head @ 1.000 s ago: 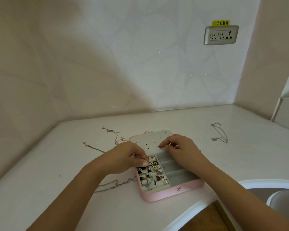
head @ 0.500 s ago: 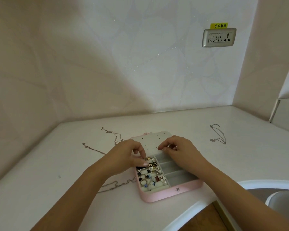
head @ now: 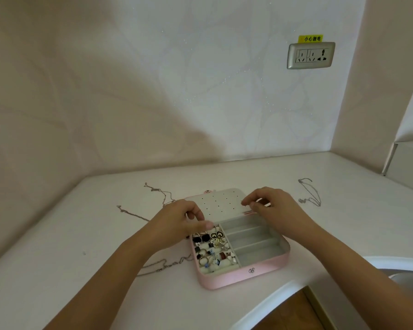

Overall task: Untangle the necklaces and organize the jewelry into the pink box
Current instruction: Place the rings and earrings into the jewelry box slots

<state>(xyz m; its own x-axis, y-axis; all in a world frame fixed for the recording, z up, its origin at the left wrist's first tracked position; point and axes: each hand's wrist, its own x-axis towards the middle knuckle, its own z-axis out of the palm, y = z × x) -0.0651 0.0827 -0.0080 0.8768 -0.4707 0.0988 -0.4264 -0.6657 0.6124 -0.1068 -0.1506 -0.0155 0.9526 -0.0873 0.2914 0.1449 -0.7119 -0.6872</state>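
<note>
The pink box (head: 239, 279) lies open on the white counter. Its left section (head: 212, 248) is packed with rings and earrings, while the grey slots (head: 253, 244) on the right hold nothing. The lid panel (head: 219, 201) with small holes lies flat behind. My left hand (head: 177, 225) hovers at the box's back left corner, fingers curled and thumb out over the ring rows; whether it holds anything is hidden. My right hand (head: 272, 210) pinches a tiny piece, seemingly an earring, at the panel's right edge. Thin necklaces (head: 157, 191) (head: 131, 214) (head: 310, 194) and a thicker chain (head: 162, 265) lie loose around the box.
Walls close the counter at the back, left and right. A wall socket (head: 310, 55) sits high on the right. The counter's curved front edge (head: 272, 306) runs close under the box, with a white basin rim (head: 391, 263) at the lower right.
Both hands have shifted back from the compartments toward the lid panel. The left thumb has come off the ring rows, and the right fingertips now sit at the panel's right edge.
</note>
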